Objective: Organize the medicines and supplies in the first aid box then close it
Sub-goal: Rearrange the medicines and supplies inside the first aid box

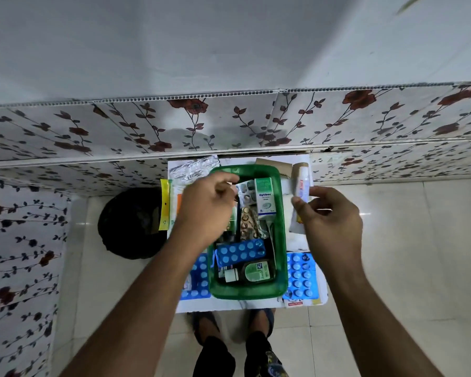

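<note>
A green translucent first aid box (280,235) stands open on a small white table (229,304). Inside lie a green-and-white Optibex carton (265,195), silver and gold blister strips (247,223), a blue blister strip (239,253) and a small brown bottle (252,272). My left hand (206,210) hovers over the box's left side, fingers curled at a silver blister strip (242,187). My right hand (331,220) is just right of the box and pinches a white tube (302,186) by its lower end.
Blue blister sheets lie on the table at the box's left (199,278) and right (301,277). A yellow packet (165,205) and a foil sheet (192,167) sit at the left and back. A black bin (132,223) stands left of the table. A floral-patterned wall runs behind.
</note>
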The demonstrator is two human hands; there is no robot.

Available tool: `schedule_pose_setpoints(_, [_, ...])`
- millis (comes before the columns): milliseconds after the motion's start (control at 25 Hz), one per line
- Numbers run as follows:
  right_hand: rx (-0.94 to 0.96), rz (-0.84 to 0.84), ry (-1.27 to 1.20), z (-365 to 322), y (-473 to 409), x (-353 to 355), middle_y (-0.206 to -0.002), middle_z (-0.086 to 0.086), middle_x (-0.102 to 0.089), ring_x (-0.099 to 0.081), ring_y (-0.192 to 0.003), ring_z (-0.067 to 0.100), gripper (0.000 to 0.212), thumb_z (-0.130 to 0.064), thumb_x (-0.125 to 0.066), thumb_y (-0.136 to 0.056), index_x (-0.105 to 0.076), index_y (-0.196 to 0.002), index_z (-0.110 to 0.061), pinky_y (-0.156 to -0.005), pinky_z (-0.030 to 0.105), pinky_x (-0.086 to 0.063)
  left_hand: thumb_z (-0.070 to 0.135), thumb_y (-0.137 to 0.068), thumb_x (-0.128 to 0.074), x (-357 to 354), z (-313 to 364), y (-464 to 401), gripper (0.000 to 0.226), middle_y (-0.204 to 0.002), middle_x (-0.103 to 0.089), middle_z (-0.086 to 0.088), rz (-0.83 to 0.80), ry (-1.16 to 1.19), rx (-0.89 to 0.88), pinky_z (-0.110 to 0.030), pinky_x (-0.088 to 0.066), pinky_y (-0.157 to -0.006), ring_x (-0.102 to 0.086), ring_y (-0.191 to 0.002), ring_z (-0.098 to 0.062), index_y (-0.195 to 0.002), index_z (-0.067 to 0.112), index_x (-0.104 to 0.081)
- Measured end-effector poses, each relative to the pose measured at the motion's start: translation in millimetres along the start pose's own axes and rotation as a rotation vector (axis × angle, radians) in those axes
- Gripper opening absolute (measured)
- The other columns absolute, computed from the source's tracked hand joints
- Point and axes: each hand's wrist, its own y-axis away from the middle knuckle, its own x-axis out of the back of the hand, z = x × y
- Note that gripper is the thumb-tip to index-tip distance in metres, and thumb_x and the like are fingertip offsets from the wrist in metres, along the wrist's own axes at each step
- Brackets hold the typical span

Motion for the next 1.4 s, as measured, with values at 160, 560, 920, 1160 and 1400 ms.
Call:
schedule_pose_setpoints(160, [0.204, -0.180, 0.477, -26, 8, -53, -0.077, -0.001, -0.070, -0.066, -0.071, 0.022, 0.017, -0.033, -0.065, -0.083, -0.068, -0.095, -0.020, -0.061, 0.029, -0.049, 0.007, -0.092, -0.054, 52, -37, 3, 0.026, -0.086, -0.072, 0.000, 0.310, 0.188, 0.067, -0.030, -0.055, -0.068, -0.066, -0.066, -0.006, -0.089, 0.028, -0.069])
schedule_pose_setpoints(560, [0.458, -0.198, 0.852, -16, -9, -101, -0.095, 0.012, -0.066, -0.067, -0.081, 0.033, 0.018, -0.020, -0.063, -0.086, -0.063, -0.100, -0.009, -0.060, 0.029, -0.038, 0.006, -0.090, -0.059, 59, -108, 10, 0.025, -0.084, -0.071, -0.001, 0.279, 0.132, 0.119, -0.032, -0.055, -0.071, -0.067, -0.069, -0.008, -0.088, 0.029, -0.068])
schedule_pose_setpoints(920, [0.190, 0.060, 0.252, 19, 20, -3, -0.072, -0.013, -0.065, -0.061, -0.066, 0.004, 0.007, -0.020, -0.064, -0.087, -0.071, -0.088, -0.021, -0.070, 0.025, -0.046, 0.031, -0.076, -0.077, 40, -140, 70, 0.043, -0.105, -0.054, 0.003, -0.188, -0.454, 0.114, -0.033, -0.051, -0.077, -0.060, -0.093, -0.018, -0.114, 0.025, -0.060])
schedule_pose_setpoints(1160, [0.032, -0.201, 0.674, 98, 17, 11, -0.106, -0.001, -0.067, -0.064, -0.089, 0.023, 0.029, -0.024, -0.068, -0.084, -0.066, -0.113, -0.024, -0.074, 0.031, -0.046, 0.034, -0.071, -0.079, 21, -157, 77, 0.058, -0.113, -0.055, -0.003, -0.153, -0.651, 0.074, -0.033, -0.049, -0.075, -0.060, -0.103, -0.024, -0.123, 0.024, -0.056])
schedule_pose_setpoints(1400, [0.012, -0.231, 0.760, 114, 19, 3, -0.114, 0.006, -0.057, -0.063, -0.096, 0.029, 0.037, -0.021, -0.072, -0.081, -0.062, -0.117, -0.024, -0.074, 0.036, -0.050, 0.030, -0.074, -0.077, 20, -153, 80, 0.043, -0.105, -0.062, -0.003, -0.107, -0.626, 0.013, -0.031, -0.047, -0.068, -0.062, -0.093, -0.024, -0.114, 0.019, -0.063])
